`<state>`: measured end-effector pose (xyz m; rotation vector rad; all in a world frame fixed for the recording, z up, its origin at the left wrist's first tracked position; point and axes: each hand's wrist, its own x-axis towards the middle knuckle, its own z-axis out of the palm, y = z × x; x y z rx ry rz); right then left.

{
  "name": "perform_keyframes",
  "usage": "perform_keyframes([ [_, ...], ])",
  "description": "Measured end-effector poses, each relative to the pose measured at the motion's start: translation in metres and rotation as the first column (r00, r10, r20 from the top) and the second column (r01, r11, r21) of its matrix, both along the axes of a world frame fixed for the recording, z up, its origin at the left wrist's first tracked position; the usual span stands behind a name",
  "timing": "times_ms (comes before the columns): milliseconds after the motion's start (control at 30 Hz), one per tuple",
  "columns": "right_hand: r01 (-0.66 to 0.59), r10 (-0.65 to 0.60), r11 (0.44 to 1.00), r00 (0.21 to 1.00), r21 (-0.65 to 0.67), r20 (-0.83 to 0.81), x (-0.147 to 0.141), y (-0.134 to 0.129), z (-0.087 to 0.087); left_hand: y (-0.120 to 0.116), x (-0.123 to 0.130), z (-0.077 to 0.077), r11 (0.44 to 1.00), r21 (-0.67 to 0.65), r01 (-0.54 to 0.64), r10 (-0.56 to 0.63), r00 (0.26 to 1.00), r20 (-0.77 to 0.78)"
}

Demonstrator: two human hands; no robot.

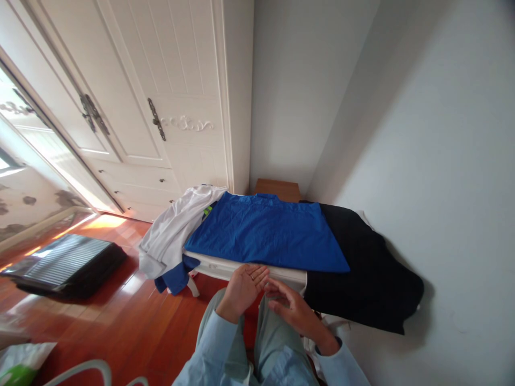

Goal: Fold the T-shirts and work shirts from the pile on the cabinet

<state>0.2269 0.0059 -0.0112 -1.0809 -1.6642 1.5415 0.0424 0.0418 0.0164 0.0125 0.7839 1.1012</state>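
Blue cloth (265, 230) lies spread along the top of a white bench (289, 276), just beyond two bare hands that hold nothing. The left grip (245, 289) is released, palm turned up, with a ring on one finger; the right grip (295, 311) is released too, its fingers loosely bent and pointing toward the left fingertips, though whether they touch cannot be told. Both are near the bench's front edge, above the person's legs, clear of the cloth. This looks like a pause between handling steps; any further work on the cloth would call for reaching forward over that edge and taking hold of its near hem. The cloth is a strong, even blue, mostly flat with soft creases, wider along the near hem than at the back, where a small fold resembles a collar. Its right corner overlaps a black cloth (362, 273) that drapes off the bench's right end. A white cloth (173, 230) hangs over the left end, with a darker blue piece (173, 279) showing below it. Farther out are a white wardrobe (193, 64) and, at left, a black ribbed object (76, 262) on the reddish wooden floor (148, 332).
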Motion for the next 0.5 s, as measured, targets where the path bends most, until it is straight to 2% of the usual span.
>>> perform_keyframes([
  [100,0.034,-0.059,0.989,0.983,-0.144,-0.173,-0.005,0.01,0.002,0.013,0.002,-0.001,0.999,-0.04,0.024,-0.023,1.0,0.016],
  [167,0.05,-0.129,0.962,0.949,-0.269,-0.286,-0.008,0.018,0.004,0.022,0.005,0.001,0.997,-0.049,0.053,-0.051,0.998,0.033],
  [233,0.053,-0.227,0.908,0.895,-0.416,-0.383,-0.01,0.025,0.004,0.031,0.01,0.003,0.997,-0.035,0.068,-0.067,0.997,0.03],
  [333,0.044,-0.395,0.799,0.79,-0.6,-0.468,-0.012,0.038,0.001,0.043,0.019,0.006,0.998,-0.055,0.044,-0.047,0.997,-0.063],
  [433,0.046,-0.539,0.707,0.68,-0.705,-0.497,-0.004,0.052,0.002,0.053,0.022,0.008,0.999,-0.045,0.017,-0.022,0.993,-0.113],
  [500,0.07,-0.62,0.676,0.592,-0.734,-0.515,0.011,0.063,0.007,0.057,0.02,0.008,1.0,-0.008,0.011,-0.011,0.997,-0.079],
])
